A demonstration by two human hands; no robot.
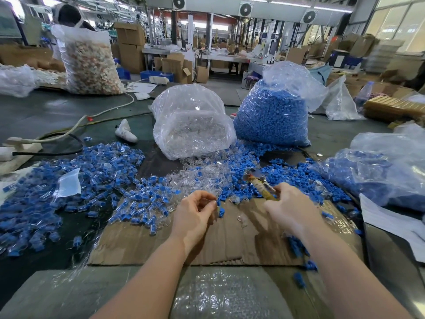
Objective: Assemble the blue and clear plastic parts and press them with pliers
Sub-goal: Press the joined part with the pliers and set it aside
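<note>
My left hand (195, 215) hovers over the cardboard sheet (161, 245) and pinches a small clear plastic part at its fingertips, with a blue part (221, 211) just to its right. My right hand (287, 208) grips the yellow-handled pliers (259, 184), whose jaws point up and left over the loose parts. A heap of loose clear parts (197, 176) lies just beyond both hands. Loose blue parts (299, 176) spread out to the right. Assembled blue-and-clear pieces (80, 180) cover the table on the left.
A bag of clear parts (190, 125) and a bag of blue parts (273, 111) stand behind the heaps. Another bag of blue parts (391, 166) lies at the right over white paper (391, 222). Cables (69, 132) cross the left. Bubble wrap (225, 293) lies at the near edge.
</note>
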